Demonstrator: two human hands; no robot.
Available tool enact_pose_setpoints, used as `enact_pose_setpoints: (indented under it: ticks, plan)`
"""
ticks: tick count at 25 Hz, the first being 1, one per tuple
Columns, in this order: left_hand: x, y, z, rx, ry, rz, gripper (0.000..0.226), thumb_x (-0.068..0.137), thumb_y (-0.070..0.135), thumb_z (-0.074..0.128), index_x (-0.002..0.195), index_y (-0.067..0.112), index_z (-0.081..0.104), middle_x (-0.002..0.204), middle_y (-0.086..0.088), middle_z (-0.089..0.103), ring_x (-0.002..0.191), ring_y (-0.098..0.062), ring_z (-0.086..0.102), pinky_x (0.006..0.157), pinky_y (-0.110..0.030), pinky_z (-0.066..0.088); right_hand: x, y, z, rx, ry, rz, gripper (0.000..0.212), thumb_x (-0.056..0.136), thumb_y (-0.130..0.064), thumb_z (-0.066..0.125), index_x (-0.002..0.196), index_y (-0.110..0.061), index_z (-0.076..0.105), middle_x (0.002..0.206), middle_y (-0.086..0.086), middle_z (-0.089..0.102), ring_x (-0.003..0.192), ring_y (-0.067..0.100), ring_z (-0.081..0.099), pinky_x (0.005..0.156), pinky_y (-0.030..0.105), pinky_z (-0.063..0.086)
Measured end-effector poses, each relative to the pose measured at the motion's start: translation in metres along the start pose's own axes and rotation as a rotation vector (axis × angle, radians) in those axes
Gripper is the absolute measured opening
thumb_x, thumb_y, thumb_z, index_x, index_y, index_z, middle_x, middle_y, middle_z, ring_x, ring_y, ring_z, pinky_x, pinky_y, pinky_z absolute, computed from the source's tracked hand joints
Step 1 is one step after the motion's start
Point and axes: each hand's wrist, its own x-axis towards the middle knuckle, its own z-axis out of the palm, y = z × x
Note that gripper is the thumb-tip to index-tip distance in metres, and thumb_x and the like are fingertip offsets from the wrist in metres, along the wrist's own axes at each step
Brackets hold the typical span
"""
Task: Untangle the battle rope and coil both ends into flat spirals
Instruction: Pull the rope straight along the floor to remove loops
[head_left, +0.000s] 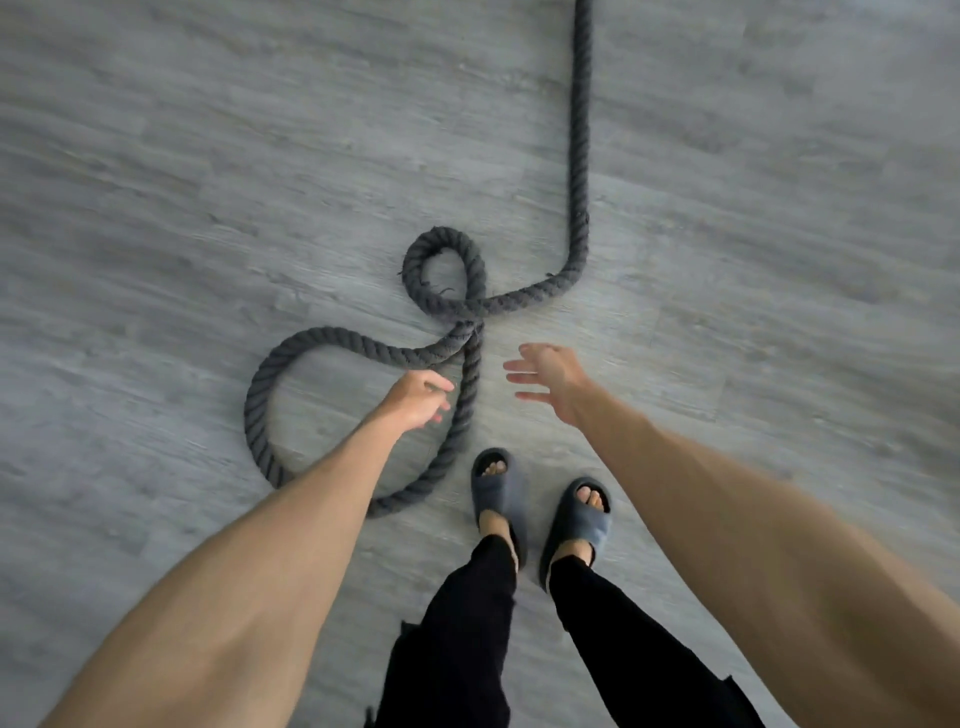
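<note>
the rope (582, 156) lies on the floor (208, 156), right in front of the person's slippers (498, 488). one long straight run comes down from the top edge, kinks near the middle, then swings left into a small loop (441, 240). just below that the strands cross over each other (470, 325), and from there a much wider loop (257, 410) sweeps out to the left and runs under the left forearm.

both arms reach down toward that crossing. the left hand (418, 397) hovers just beside the strand that drops from the crossing, fingers loosely bent, gripping nothing. the right hand (545, 376) hangs over bare floor on the other side of the strand, fingers spread and empty. neither hand looks to be touching the rope, though motion blur makes the left one hard to call.

progress, as i read it: early days. the long run is laid out straight, which helps, but the crossing is not undone and the two loops sit slack rather than wound tight. no flat spiral anywhere in view. i can't pick out a rope end for certain, and the far part runs out of frame, so its state is unknown. left to do: free the crossing, then coil both ends.
</note>
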Motion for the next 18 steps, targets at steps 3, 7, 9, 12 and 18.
enact_pose_setpoints:
  ticks: [3, 7, 9, 12, 18]
  plan:
    - [0.021, -0.038, 0.015, -0.025, 0.014, -0.016, 0.027, 0.098, 0.012, 0.044, 0.112, 0.018, 0.067, 0.098, -0.004, 0.074, 0.083, -0.020, 0.071, 0.061, -0.025, 0.048, 0.017, 0.040, 0.022, -0.065, -0.005, 0.026, 0.029, 0.104, -0.016, 0.048, 0.130, -0.006, 0.056, 0.113, 0.017, 0.073, 0.108, 0.030, 0.070, 0.095, 0.048, 0.058]
    - [0.087, -0.114, 0.040, 0.032, 0.047, -0.049, 0.026, 0.094, 0.013, 0.050, 0.111, 0.017, 0.068, 0.097, -0.004, 0.074, 0.091, -0.021, 0.070, 0.075, -0.029, 0.055, 0.081, 0.109, 0.063, -0.235, -0.014, 0.063, 0.029, 0.106, -0.010, 0.044, 0.131, -0.001, 0.054, 0.117, 0.021, 0.070, 0.100, 0.030, 0.068, 0.094, 0.046, 0.057]
    - [0.136, -0.168, 0.057, 0.107, 0.079, -0.054, 0.022, 0.093, 0.016, 0.057, 0.111, 0.017, 0.068, 0.112, -0.007, 0.071, 0.106, -0.025, 0.065, 0.090, -0.030, 0.052, 0.136, 0.148, 0.088, -0.295, 0.003, 0.067, 0.031, 0.105, -0.010, 0.043, 0.131, 0.003, 0.056, 0.123, 0.024, 0.068, 0.095, 0.027, 0.064, 0.096, 0.046, 0.055]
    - [0.196, -0.240, 0.094, 0.284, 0.024, -0.034, 0.037, 0.091, 0.034, 0.064, 0.122, 0.013, 0.061, 0.127, -0.009, 0.063, 0.117, -0.028, 0.058, 0.096, -0.036, 0.048, 0.210, 0.202, 0.117, -0.409, 0.010, 0.051, 0.036, 0.103, -0.012, 0.044, 0.131, 0.005, 0.059, 0.128, 0.024, 0.066, 0.105, 0.034, 0.069, 0.097, 0.046, 0.056]
    - [0.241, -0.301, 0.166, 0.531, 0.016, 0.111, 0.056, 0.090, 0.046, 0.063, 0.129, 0.010, 0.045, 0.124, -0.016, 0.059, 0.117, -0.038, 0.055, 0.092, -0.042, 0.048, 0.270, 0.272, 0.131, -0.474, 0.108, -0.008, 0.033, 0.102, -0.014, 0.045, 0.120, 0.003, 0.067, 0.116, 0.022, 0.071, 0.108, 0.037, 0.069, 0.094, 0.048, 0.057]
